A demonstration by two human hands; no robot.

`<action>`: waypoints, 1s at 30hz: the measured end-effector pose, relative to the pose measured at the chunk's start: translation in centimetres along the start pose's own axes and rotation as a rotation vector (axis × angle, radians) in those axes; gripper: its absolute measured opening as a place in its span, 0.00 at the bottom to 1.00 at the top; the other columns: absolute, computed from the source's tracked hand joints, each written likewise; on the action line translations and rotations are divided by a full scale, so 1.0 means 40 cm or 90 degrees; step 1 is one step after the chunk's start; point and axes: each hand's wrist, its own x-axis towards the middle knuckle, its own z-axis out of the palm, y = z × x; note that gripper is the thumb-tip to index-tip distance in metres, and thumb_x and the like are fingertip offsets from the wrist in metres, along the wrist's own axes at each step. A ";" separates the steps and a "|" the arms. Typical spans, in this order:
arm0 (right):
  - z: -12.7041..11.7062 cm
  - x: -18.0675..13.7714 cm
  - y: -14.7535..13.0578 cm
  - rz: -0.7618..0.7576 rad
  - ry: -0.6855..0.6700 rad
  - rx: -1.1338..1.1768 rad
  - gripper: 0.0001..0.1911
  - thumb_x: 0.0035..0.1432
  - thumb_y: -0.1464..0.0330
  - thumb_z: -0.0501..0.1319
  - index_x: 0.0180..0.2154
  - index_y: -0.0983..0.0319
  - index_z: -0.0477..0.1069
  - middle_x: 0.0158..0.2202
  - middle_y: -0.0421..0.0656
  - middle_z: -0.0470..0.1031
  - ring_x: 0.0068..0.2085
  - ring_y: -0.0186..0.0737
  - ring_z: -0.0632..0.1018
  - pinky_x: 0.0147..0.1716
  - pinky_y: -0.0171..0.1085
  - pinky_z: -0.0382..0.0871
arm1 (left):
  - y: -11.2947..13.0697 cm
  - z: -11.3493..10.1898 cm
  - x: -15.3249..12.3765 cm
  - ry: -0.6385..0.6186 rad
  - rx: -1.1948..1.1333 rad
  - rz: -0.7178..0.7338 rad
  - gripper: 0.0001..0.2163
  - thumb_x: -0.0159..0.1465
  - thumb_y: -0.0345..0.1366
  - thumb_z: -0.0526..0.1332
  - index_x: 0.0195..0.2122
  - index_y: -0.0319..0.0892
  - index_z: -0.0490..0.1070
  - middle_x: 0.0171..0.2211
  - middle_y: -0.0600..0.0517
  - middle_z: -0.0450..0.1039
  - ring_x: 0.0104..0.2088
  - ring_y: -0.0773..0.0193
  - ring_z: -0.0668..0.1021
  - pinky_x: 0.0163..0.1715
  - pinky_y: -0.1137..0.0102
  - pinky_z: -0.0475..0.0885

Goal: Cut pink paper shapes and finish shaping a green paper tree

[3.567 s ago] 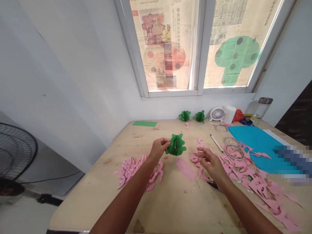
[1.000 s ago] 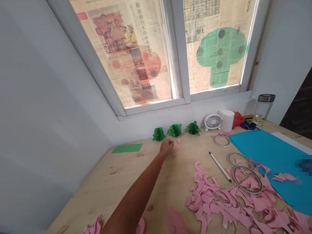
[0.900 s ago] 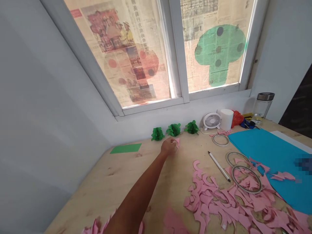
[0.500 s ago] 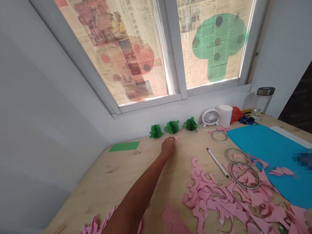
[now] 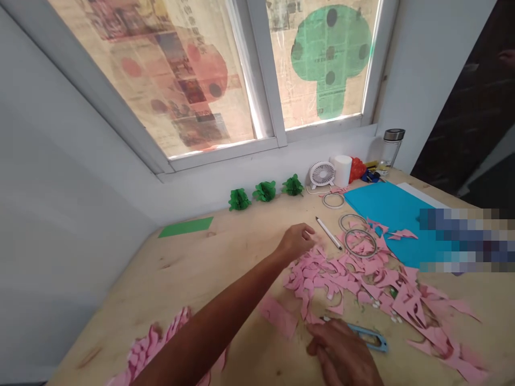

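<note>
My left hand reaches over the upper edge of a pile of pink paper scraps. Its fingers are loosely curled and apart, and a blurred pink bit shows by the tips. Low in the view, my right hand is slightly smeared, fingers bent and spread. Just behind it is a light-blue slotted tool, seemingly a cutter, partly covered by the hand; I see no grip on it. A flat pink paper piece lies between the hands. Folded pink paper sits beside my left forearm.
Three green paper shapes stand along the wall, with a green paper strip to their left. A fan, a bottle, tape rings, a white pen and blue sheets are on the right. A blurred-out area covers the far right.
My left hand has come back from near the green shapes toward the pink scrap pile. My right hand has entered at the bottom. The view has shifted right and down.
</note>
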 end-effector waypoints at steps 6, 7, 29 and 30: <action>-0.135 0.102 0.036 0.065 -0.042 -0.179 0.16 0.60 0.71 0.53 0.50 0.59 0.64 0.43 0.48 0.75 0.44 0.45 0.73 0.42 0.43 0.66 | 0.025 -0.026 -0.096 0.081 -0.062 0.010 0.10 0.57 0.32 0.58 0.40 0.38 0.71 0.34 0.49 0.76 0.34 0.65 0.77 0.35 0.71 0.72; -0.140 0.136 0.056 0.067 -0.065 -0.204 0.16 0.60 0.69 0.53 0.51 0.60 0.65 0.45 0.48 0.74 0.46 0.46 0.72 0.43 0.44 0.65 | 0.019 -0.037 -0.117 0.099 -0.055 0.001 0.11 0.57 0.31 0.57 0.41 0.38 0.71 0.36 0.48 0.75 0.36 0.63 0.77 0.36 0.69 0.72; -0.145 0.213 0.236 0.017 -0.395 -0.477 0.22 0.59 0.67 0.53 0.55 0.62 0.63 0.55 0.50 0.67 0.54 0.49 0.67 0.50 0.45 0.60 | -0.001 0.073 -0.352 0.040 0.353 0.009 0.14 0.59 0.32 0.54 0.47 0.43 0.67 0.49 0.44 0.70 0.51 0.52 0.68 0.53 0.54 0.57; -0.149 0.201 0.241 0.012 -0.410 -0.488 0.22 0.59 0.67 0.53 0.55 0.62 0.63 0.54 0.50 0.68 0.54 0.49 0.67 0.49 0.45 0.60 | -0.004 0.074 -0.353 0.025 0.356 0.015 0.13 0.59 0.32 0.54 0.45 0.43 0.68 0.48 0.45 0.71 0.50 0.52 0.69 0.53 0.54 0.56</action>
